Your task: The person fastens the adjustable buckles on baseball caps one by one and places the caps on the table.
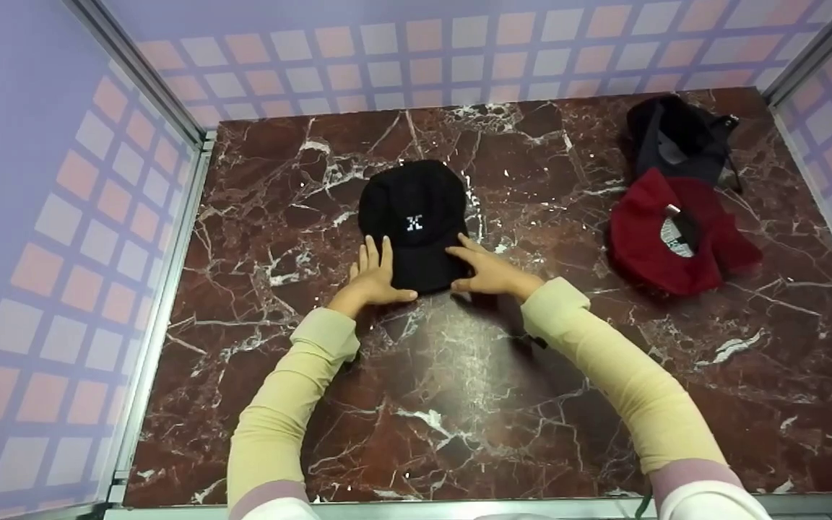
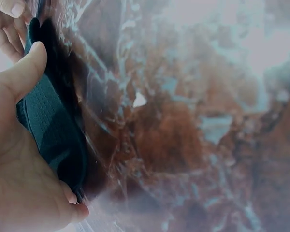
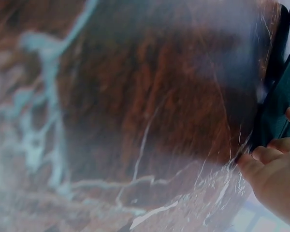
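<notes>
A black baseball cap point(image 1: 416, 191) with a small white emblem lies on the marbled tabletop, its brim point(image 1: 423, 271) facing me. My left hand point(image 1: 371, 282) grips the brim's left side, fingers along the edge and thumb by the front. At the brim's right side my right hand point(image 1: 490, 272) holds on, with its thumb near the front edge. From the left wrist, the dark brim point(image 2: 58, 121) shows between thumb and fingers. In the right wrist view, fingers point(image 3: 268, 159) touch the cap point(image 3: 275, 108) at the frame's edge. The brim's underside is hidden.
On the right of the table point(image 1: 279, 404) lies a red cap point(image 1: 636, 235), opening upward. Behind it, touching or overlapping, is a dark grey cap point(image 1: 708, 144). Checkered panels point(image 1: 427, 61) enclose the back and both sides.
</notes>
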Available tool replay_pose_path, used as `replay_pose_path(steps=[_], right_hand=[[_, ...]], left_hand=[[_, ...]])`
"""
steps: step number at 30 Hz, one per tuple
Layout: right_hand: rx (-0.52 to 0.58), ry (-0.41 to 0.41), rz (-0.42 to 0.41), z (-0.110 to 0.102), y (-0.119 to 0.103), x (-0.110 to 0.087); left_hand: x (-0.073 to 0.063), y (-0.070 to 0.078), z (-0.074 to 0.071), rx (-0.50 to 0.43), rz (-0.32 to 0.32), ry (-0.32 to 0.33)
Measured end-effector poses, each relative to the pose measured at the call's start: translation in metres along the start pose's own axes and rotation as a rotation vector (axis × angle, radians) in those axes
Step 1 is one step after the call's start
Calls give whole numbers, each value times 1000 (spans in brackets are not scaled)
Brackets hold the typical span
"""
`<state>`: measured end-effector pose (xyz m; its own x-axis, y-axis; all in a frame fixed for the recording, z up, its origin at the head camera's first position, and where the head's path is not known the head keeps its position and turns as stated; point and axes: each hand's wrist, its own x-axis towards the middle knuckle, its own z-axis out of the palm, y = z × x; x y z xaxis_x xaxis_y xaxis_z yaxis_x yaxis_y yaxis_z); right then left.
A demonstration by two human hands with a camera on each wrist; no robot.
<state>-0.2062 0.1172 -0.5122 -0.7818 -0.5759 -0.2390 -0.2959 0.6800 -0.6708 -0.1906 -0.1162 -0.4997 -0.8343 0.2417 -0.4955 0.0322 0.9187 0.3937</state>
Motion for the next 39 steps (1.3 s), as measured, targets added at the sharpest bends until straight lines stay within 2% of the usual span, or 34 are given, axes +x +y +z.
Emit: replay_pose_path(steps=[12,19,25,31,36,39], right_hand=[[-41,65,12,7,1,15],[-48,79,11,9,4,17],[-17,87,1,8,6,9],[61,80,30,0,9,-6],[177,166,36,-21,15,-23],[278,216,91,-39,20,-36]], left_hand=[[3,0,-2,-20,-73,-20],[3,0,-2,4,-69,-4],[2,-4,-4,-1,-67,-17],[2,-6,-3,-26,-66,-16],[0,-7,-2,-31,-51,0],[-1,-7,-2,-35,-42,6]])
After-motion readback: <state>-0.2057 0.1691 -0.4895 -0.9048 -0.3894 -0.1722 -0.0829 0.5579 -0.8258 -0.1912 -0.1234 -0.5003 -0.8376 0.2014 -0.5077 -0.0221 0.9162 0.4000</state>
